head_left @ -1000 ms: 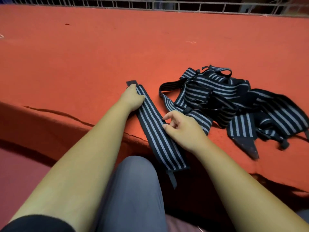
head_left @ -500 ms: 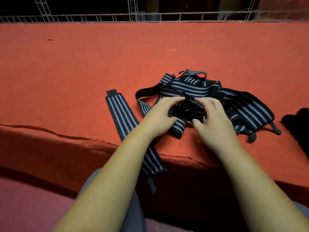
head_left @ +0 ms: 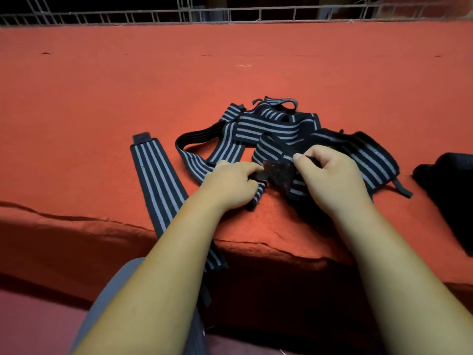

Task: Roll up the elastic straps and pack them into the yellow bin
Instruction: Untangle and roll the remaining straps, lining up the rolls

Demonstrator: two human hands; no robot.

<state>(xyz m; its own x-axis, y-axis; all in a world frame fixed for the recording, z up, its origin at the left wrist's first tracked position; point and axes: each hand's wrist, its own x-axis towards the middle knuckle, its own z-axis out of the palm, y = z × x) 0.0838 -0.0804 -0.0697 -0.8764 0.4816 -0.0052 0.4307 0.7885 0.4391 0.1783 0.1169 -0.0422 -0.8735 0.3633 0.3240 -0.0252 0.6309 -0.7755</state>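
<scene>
A tangled pile of black elastic straps (head_left: 271,126) with grey stripes lies on the red cloth-covered table (head_left: 102,98). One strap (head_left: 156,180) lies flat and straight to the left of the pile, its near end hanging over the table's front edge. My left hand (head_left: 230,184) pinches the dark end tab of a strap at the pile's near side. My right hand (head_left: 330,178) pinches the same strap end (head_left: 277,172) from the right. No yellow bin is in view.
A black object (head_left: 450,190) sits at the right edge of the table. A metal wire fence (head_left: 230,14) runs along the table's far edge. My knee in grey trousers (head_left: 115,298) is below the table's front edge.
Both hands left the flat strap on the left and moved to the pile. They now pinch a strap end at the pile's near side and have lifted it slightly.
</scene>
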